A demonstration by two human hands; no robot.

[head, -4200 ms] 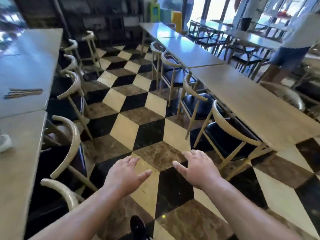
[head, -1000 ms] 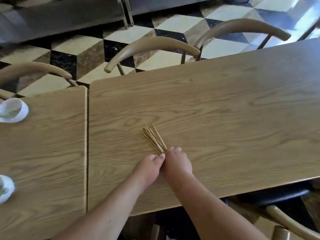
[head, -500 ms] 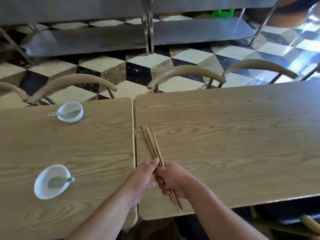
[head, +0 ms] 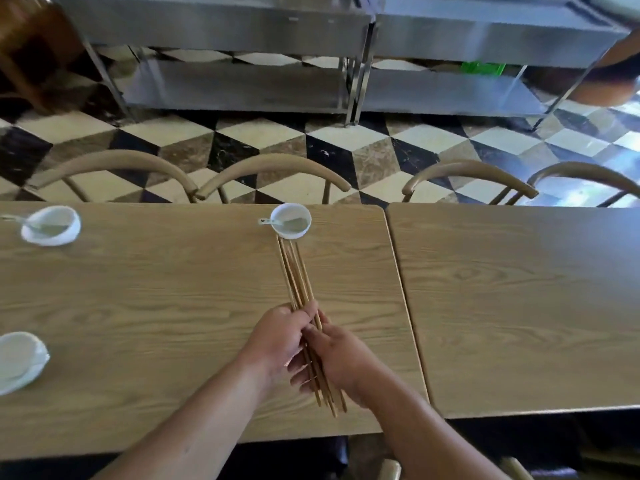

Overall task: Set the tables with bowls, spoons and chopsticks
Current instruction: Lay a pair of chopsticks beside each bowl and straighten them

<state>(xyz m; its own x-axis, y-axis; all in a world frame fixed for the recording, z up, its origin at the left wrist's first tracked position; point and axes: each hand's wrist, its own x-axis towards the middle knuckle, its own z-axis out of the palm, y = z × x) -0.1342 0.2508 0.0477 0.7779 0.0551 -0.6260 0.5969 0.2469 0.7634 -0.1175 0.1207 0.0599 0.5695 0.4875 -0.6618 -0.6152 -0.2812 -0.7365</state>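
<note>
Chopsticks: I hold a bundle of chopsticks (head: pixel 298 289) low over the left counter (head: pixel 145 306), tips aimed at the far bowl (head: pixel 290 220) and ending just short of it. I keep them as one bundle so I can peel off a pair at each seat.
Left hand: my left hand (head: pixel 277 337) is closed around the middle of the bundle, thumb and fingers pinching the sticks, probably to separate a pair.
Right hand: my right hand (head: pixel 337 358) is curled under the near ends, fingers part closed on the sticks, so the rest stay together while the other hand sorts.
Far bowl: it sits at the far edge of the counter with a spoon (head: pixel 268 222) in it, handle out to the left; no chopsticks lie beside it yet, so I judge this seat is next.
Other bowls: left of the far bowl, well apart on the same edge, sits a second bowl (head: pixel 51 225) with a spoon. Nearer me and at the left border is a third bowl (head: pixel 20 362); I cannot tell whether it has a spoon.
Right counter: the counter (head: pixel 519 306) right of the far bowl, across a thin seam, carries nothing visible.
Chairs: curved chair backs (head: pixel 273 171) stand just behind the far bowl, marking the seats.
</note>
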